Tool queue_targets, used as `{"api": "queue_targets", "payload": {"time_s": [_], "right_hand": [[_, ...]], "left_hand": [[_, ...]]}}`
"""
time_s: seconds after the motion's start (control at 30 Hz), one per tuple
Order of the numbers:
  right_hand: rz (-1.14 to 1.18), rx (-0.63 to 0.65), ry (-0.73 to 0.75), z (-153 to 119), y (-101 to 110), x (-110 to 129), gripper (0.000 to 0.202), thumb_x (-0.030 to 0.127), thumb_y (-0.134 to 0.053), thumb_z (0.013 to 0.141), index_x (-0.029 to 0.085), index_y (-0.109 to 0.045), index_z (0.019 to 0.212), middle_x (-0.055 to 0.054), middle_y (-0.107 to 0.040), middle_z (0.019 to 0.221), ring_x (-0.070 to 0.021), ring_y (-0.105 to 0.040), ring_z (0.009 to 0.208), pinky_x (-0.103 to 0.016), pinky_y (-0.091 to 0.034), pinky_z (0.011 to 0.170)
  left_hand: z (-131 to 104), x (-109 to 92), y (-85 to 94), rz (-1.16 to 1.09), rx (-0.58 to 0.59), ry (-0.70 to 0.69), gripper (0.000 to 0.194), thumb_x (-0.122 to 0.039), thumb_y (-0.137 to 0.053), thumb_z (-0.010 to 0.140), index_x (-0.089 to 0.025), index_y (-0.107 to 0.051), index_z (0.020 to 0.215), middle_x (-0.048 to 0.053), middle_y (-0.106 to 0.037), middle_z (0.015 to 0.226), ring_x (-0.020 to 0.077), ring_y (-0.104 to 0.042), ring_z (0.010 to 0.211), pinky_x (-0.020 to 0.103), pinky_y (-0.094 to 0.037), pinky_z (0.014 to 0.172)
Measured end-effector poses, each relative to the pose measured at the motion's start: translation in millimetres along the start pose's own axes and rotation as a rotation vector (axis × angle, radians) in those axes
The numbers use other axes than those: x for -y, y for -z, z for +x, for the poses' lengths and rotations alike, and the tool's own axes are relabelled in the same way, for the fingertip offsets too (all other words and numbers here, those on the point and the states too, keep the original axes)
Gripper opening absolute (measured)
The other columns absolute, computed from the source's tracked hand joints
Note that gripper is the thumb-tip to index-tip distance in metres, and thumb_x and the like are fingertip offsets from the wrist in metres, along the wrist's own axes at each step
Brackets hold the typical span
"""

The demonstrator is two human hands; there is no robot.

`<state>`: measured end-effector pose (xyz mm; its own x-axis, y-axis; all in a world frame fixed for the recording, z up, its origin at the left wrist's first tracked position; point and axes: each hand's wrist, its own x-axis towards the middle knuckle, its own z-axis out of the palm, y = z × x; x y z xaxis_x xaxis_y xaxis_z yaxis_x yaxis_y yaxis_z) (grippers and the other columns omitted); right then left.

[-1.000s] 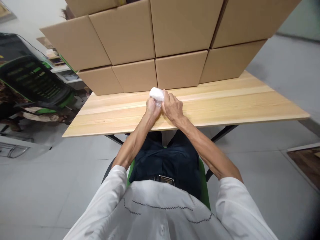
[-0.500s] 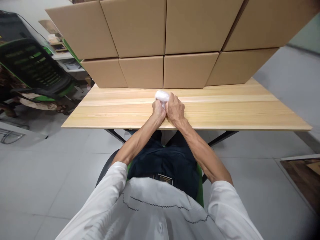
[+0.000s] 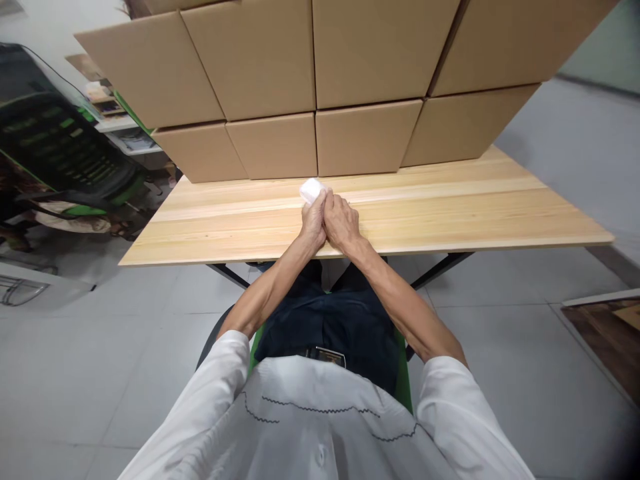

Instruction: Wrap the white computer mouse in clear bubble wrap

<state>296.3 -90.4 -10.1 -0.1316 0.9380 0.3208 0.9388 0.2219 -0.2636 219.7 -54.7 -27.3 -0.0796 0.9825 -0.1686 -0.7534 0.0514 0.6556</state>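
Note:
A small white bundle [image 3: 311, 190], soft-looking and rounded, sticks out beyond my fingers above the wooden table. Its lower part is hidden in my grip, and what kind of thing it is I cannot make out. My left hand [image 3: 313, 221] is closed around it from the left, thumb upward. Pressed against the left hand, my right hand [image 3: 341, 220] is closed too, its curled fingers at the bundle's near right side. Both hands are over the front half of the tabletop [image 3: 450, 207].
Cardboard boxes [image 3: 367, 140] stand stacked in two rows along the table's back, close beyond my hands. Left of the table are a dark mesh chair [image 3: 70, 140] and a white shelf [image 3: 117, 125]. Grey tiled floor [image 3: 155, 373] lies in front.
The bundle has turned and less of it shows between my hands. My hands have come closer together, the left thumb now pointing up beside it. The view has shifted slightly.

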Motion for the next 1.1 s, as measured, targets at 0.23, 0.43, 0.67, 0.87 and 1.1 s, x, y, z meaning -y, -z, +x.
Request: {"api": "queue_targets", "payload": {"time_s": [0.23,0.43,0.67,0.87,1.1], "right_hand": [[0.118,0.077,0.123,-24,8,-13,0.070,0.026,-0.048,0.123,0.003,-0.059,0.188,-0.039,-0.063,0.191,-0.0498,-0.070,0.165,-0.068,-0.071,0.129],[0.504,-0.010,0.063,-19,4,-49,0.053,0.036,-0.050,0.123,0.016,-0.079,0.163,-0.024,-0.082,0.176,-0.0376,-0.078,0.160,-0.057,-0.062,0.141],[0.883,0.030,-0.105,15,5,-48,0.026,0.051,-0.068,0.115,0.029,-0.068,0.102,-0.005,-0.080,0.099,-0.0291,-0.073,0.102,-0.036,-0.062,0.092],[1.012,0.010,-0.181,26,-5,-38,0.024,0.043,-0.080,0.104,0.029,-0.063,0.095,-0.003,-0.074,0.093,-0.0273,-0.069,0.098,-0.033,-0.055,0.084],[0.976,0.012,-0.203,28,-8,-41,0.012,0.032,-0.064,0.101,0.027,-0.068,0.090,-0.001,-0.077,0.093,-0.0236,-0.070,0.092,-0.033,-0.046,0.082]], "left_hand": [[8,-15,9.2,0.111,0.017,0.068,0.026,-0.009,-0.102,0.096,-0.019,-0.078,0.091,-0.002,-0.083,0.082,0.0141,-0.079,0.075,0.027,-0.064,0.088],[21,-37,23.8,0.250,0.153,0.149,0.020,-0.015,-0.102,0.097,-0.016,-0.082,0.098,0.003,-0.087,0.085,0.0178,-0.082,0.073,0.033,-0.070,0.097],[13,-45,22.3,0.395,0.247,0.124,0.035,-0.026,-0.114,0.089,-0.017,-0.083,0.103,0.005,-0.092,0.090,0.0291,-0.097,0.098,0.039,-0.075,0.111],[22,-46,24.2,0.453,0.262,0.114,0.040,-0.044,-0.113,0.101,-0.017,-0.085,0.112,0.008,-0.094,0.096,0.0293,-0.097,0.104,0.038,-0.075,0.109],[56,-44,32.7,0.674,0.232,-0.035,0.060,-0.070,-0.103,0.110,-0.021,-0.072,0.096,0.000,-0.076,0.078,0.0142,-0.069,0.066,0.027,-0.059,0.070]]}}
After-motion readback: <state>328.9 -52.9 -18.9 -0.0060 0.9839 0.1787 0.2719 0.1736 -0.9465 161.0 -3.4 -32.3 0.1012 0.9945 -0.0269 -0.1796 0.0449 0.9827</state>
